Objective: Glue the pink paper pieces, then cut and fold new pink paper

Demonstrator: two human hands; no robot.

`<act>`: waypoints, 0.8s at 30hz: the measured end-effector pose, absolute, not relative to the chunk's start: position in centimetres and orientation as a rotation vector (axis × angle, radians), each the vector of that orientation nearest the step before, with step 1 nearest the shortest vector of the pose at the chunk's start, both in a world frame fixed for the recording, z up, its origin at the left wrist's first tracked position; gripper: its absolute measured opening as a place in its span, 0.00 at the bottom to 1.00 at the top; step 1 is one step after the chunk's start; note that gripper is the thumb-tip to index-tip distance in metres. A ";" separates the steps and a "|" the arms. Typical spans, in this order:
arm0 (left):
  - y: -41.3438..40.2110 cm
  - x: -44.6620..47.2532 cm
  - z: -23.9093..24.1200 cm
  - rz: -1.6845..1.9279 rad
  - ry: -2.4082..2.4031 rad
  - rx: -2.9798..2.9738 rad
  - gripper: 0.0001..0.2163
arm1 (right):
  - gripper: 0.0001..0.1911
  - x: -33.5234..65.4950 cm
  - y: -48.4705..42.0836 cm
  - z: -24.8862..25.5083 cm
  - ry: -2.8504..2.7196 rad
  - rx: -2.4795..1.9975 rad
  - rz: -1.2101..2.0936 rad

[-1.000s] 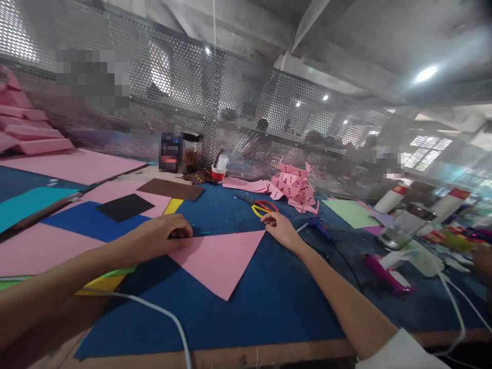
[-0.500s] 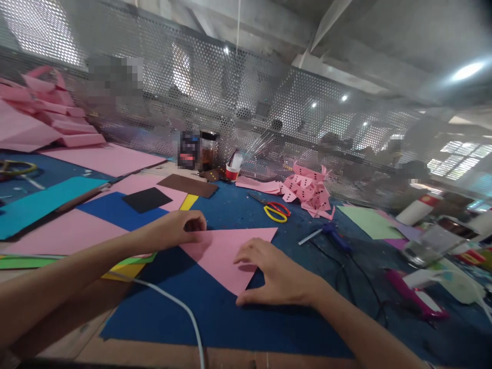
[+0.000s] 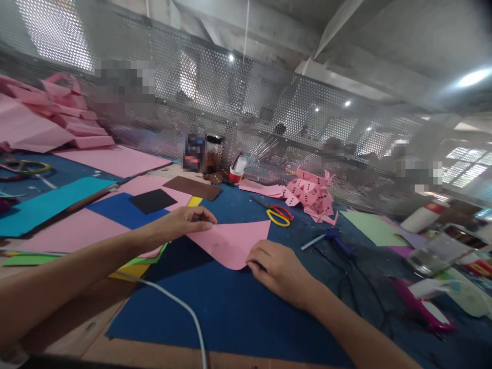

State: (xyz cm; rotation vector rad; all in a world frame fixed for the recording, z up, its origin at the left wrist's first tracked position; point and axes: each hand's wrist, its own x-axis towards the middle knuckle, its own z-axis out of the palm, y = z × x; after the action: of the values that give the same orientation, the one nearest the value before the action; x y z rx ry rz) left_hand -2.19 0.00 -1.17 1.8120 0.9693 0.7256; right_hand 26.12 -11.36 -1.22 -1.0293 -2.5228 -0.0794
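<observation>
A sheet of pink paper [image 3: 230, 243] is held between my two hands over the dark blue mat [image 3: 215, 318], its near edge curving upward. At its far left corner, my left hand [image 3: 192, 221] pinches the paper between thumb and fingers. My right hand [image 3: 272, 264] is closed on the near right edge, the fingertips partly hidden behind the knuckles. Just beyond the sheet lie scissors [image 3: 279, 215] with red and yellow handles.
Left of me are overlapping sheets, including a blue one [image 3: 125, 209] and a black square [image 3: 152, 201]. A white cable [image 3: 180, 302] crosses the mat's near left part. To the right lie a blue glue gun [image 3: 340, 243] and a magenta tool [image 3: 426, 307]. Cut pink pieces [image 3: 310, 195] are heaped behind.
My right hand has gone from spread fingers over the paper to gripping its near edge. That edge has lifted and bent. My left hand keeps its pinch at the left corner.
</observation>
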 end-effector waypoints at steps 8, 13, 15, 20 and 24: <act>-1.7 -1.8 0.5 0.811 0.992 1.733 0.27 | 0.06 26.1 -11.4 -0.8 -2.219 -1.105 0.057; -1.8 -1.8 0.4 0.772 0.885 1.721 0.31 | 0.05 25.7 -11.4 -0.3 -2.045 -1.127 0.310; -1.9 -1.7 0.4 0.778 0.838 1.674 0.33 | 0.04 25.6 -11.4 -0.2 -1.979 -1.145 0.407; -2.0 -1.6 0.4 0.768 0.833 1.666 0.33 | 0.02 25.6 -11.3 0.2 -1.860 -1.200 0.632; -2.0 -1.6 0.3 0.768 0.797 1.658 0.31 | 0.05 25.7 -11.1 0.3 -1.793 -1.192 0.765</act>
State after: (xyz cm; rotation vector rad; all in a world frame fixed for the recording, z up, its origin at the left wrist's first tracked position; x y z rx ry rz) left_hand -1.65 -1.97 0.26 1.6581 0.7966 0.7677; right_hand 25.75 -11.15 0.30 -1.1925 -1.7925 0.7649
